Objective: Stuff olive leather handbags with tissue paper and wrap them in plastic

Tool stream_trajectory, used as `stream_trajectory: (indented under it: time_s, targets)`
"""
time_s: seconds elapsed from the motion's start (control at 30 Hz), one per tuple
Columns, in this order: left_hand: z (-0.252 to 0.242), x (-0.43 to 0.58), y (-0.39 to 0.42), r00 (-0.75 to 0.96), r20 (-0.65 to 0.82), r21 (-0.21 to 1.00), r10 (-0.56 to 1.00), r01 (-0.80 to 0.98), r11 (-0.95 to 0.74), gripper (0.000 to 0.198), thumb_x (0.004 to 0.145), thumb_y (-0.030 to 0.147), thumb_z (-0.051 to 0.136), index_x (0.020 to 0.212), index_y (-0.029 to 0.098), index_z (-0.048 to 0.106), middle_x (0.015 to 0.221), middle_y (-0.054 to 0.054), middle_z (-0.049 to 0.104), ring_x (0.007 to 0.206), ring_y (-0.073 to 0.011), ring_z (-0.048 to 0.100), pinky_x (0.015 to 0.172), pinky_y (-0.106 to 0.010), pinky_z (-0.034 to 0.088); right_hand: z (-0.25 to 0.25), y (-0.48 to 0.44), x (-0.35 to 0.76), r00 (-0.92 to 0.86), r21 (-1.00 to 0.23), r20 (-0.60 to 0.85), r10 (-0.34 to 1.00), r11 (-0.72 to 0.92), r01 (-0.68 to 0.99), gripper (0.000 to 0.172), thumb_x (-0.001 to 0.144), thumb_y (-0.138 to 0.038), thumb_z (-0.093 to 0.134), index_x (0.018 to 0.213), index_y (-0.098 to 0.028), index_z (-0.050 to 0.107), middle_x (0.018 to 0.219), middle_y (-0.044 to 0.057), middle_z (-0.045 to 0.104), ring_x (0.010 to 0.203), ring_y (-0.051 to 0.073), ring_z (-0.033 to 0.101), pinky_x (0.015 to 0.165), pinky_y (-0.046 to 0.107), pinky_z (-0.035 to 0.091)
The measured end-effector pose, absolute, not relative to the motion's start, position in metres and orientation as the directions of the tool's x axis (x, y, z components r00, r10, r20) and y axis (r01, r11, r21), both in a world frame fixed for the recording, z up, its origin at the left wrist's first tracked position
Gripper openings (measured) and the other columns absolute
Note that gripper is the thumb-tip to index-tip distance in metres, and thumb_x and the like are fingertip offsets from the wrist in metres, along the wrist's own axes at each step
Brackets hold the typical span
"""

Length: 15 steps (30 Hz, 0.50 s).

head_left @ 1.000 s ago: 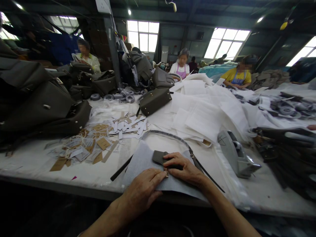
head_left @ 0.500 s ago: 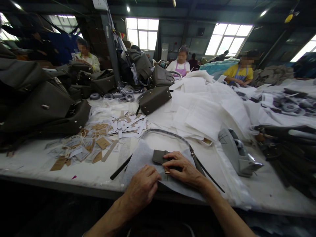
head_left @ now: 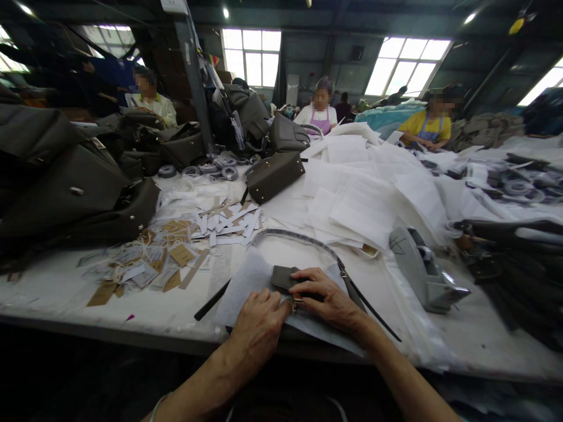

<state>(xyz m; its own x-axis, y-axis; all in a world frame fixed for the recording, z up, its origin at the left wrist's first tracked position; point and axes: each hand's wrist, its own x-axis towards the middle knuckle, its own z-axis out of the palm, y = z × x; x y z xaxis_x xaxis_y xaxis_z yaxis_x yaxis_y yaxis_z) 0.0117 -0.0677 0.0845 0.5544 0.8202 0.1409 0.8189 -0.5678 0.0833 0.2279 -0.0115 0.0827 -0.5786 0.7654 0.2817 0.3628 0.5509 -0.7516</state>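
A small dark grey leather piece [head_left: 281,276] with a long strap [head_left: 352,290] lies on a sheet of grey wrapping tissue [head_left: 246,281] near the table's front edge. My right hand [head_left: 323,299] presses down on the leather piece, its fingers curled over it. My left hand [head_left: 259,328] rests on the tissue beside it, fingers bent, with the fingertips pinching at a small metal clasp [head_left: 295,303] between the two hands.
Paper tags and white strips [head_left: 176,246] are scattered to the left. Dark handbags [head_left: 79,187] are piled at far left, another bag [head_left: 275,174] stands mid-table. White sheets [head_left: 365,199] spread right, a tape dispenser [head_left: 422,269] beside them. Three people sit across the table.
My left hand slid back toward me, then forward again onto the tissue, its fingers meeting the clasp. The right hand stayed on the leather piece.
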Motion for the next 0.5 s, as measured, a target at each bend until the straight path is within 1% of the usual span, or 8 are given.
stream_trajectory:
  time_s: [0.1,0.17,0.23,0.3,0.33,0.4,0.5]
  targets:
    - [0.086,0.011,-0.070,0.540,0.136,0.128,0.830,0.822,-0.556,0.031,0.088,0.006,0.046,0.111,0.022,0.059,0.093,-0.005,0.060,0.089,-0.0254,0.054,0.077,-0.041,0.049,0.083,-0.011,0.229,-0.605,-0.713,0.290,0.742,0.589,0.380,0.022,0.090,-0.030,0.064,0.110,-0.026,0.073,0.127,0.010,0.061,0.120,0.024,0.053,0.106,0.044,0.042]
    - [0.086,0.007,-0.072,0.590,0.179,0.176,0.787,0.768,-0.616,0.035,0.087,0.005,0.045,0.116,0.021,0.058,0.099,-0.006,0.062,0.093,-0.0248,0.055,0.082,-0.042,0.050,0.084,-0.011,0.231,-0.627,-0.712,0.268,0.731,0.589,0.382,0.026,0.091,-0.035,0.064,0.114,-0.027,0.072,0.131,0.009,0.060,0.122,0.025,0.051,0.107,0.044,0.041]
    - [0.085,0.002,-0.074,0.652,0.256,0.232,0.713,0.675,-0.700,0.043,0.086,0.003,0.044,0.125,0.019,0.054,0.114,-0.008,0.061,0.108,-0.0245,0.054,0.095,-0.043,0.048,0.085,-0.010,0.233,-0.643,-0.724,0.236,0.728,0.573,0.383,0.030,0.094,-0.043,0.058,0.117,-0.028,0.071,0.133,0.009,0.058,0.125,0.025,0.049,0.109,0.045,0.039]
    - [0.083,-0.002,-0.075,0.691,0.322,0.281,0.647,0.583,-0.762,0.050,0.084,0.000,0.042,0.131,0.016,0.050,0.129,-0.009,0.058,0.124,-0.0230,0.048,0.109,-0.041,0.041,0.085,-0.010,0.234,-0.655,-0.726,0.220,0.723,0.570,0.385,0.036,0.098,-0.049,0.049,0.117,-0.028,0.071,0.133,0.009,0.058,0.126,0.026,0.048,0.110,0.046,0.037]
    - [0.083,-0.004,-0.076,0.701,0.335,0.305,0.630,0.552,-0.776,0.052,0.082,0.000,0.042,0.132,0.015,0.049,0.133,-0.009,0.056,0.129,-0.0220,0.045,0.112,-0.040,0.038,0.085,-0.010,0.234,-0.657,-0.722,0.220,0.721,0.574,0.387,0.039,0.099,-0.050,0.045,0.117,-0.027,0.072,0.133,0.010,0.059,0.125,0.026,0.048,0.110,0.047,0.036]
    - [0.083,-0.005,-0.076,0.709,0.316,0.359,0.631,0.526,-0.771,0.054,0.081,0.000,0.043,0.132,0.016,0.050,0.133,-0.008,0.057,0.129,-0.0206,0.047,0.112,-0.037,0.039,0.084,-0.010,0.233,-0.650,-0.712,0.229,0.724,0.580,0.395,0.040,0.098,-0.052,0.047,0.114,-0.027,0.073,0.132,0.010,0.060,0.125,0.027,0.049,0.110,0.048,0.036]
    - [0.084,-0.006,-0.076,0.693,0.266,0.433,0.670,0.535,-0.725,0.049,0.083,0.006,0.049,0.130,0.019,0.053,0.130,-0.007,0.060,0.124,-0.0215,0.052,0.109,-0.037,0.043,0.083,-0.011,0.229,-0.620,-0.708,0.234,0.749,0.568,0.419,0.031,0.090,-0.049,0.064,0.109,-0.027,0.075,0.131,0.009,0.060,0.124,0.027,0.050,0.110,0.046,0.037]
